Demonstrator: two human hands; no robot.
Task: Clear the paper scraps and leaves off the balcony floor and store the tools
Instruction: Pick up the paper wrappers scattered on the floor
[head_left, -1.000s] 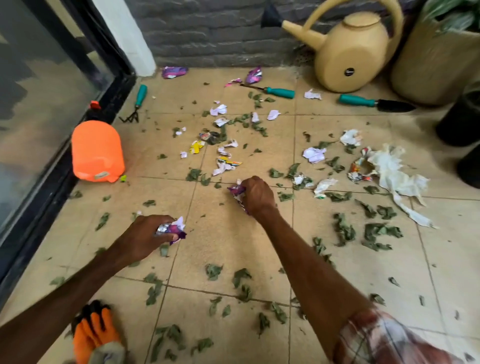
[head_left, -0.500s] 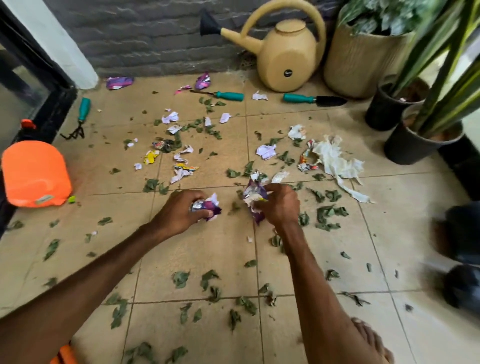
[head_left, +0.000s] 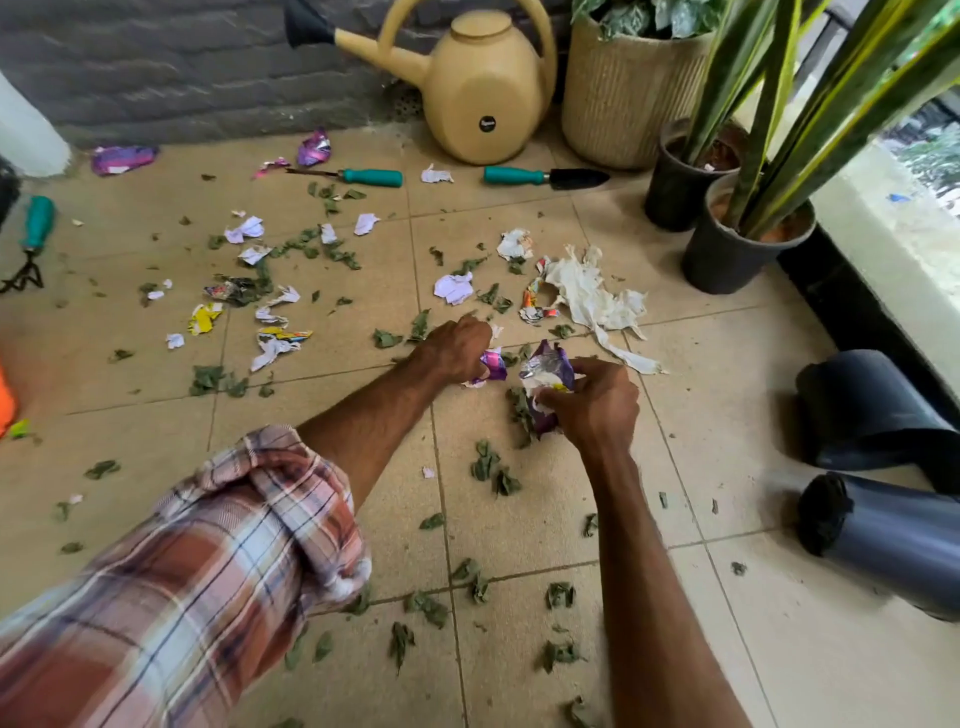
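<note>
On the tan tiled balcony floor (head_left: 311, 431), near the middle, a small crumpled purple paper scrap (head_left: 492, 365) is held tight in the curled fingers of the left hand (head_left: 457, 351). A bigger bunch of purple and silver crumpled scraps (head_left: 548, 371) is gripped by the right hand (head_left: 597, 405), with fingers and thumb curled round it (some green bits seem to be caught in it too). The two hands are held close together. Small green leaves (head_left: 488, 462) and white paper scraps (head_left: 453, 287) are scattered all over the tiles. A teal-handled black trowel (head_left: 540, 176) and a teal-handled thin weeder (head_left: 358, 175) are laid by the far wall, near the tan plastic watering can (head_left: 483, 93). A teal-handled small rake (head_left: 34, 234) is seen at the left edge.
</note>
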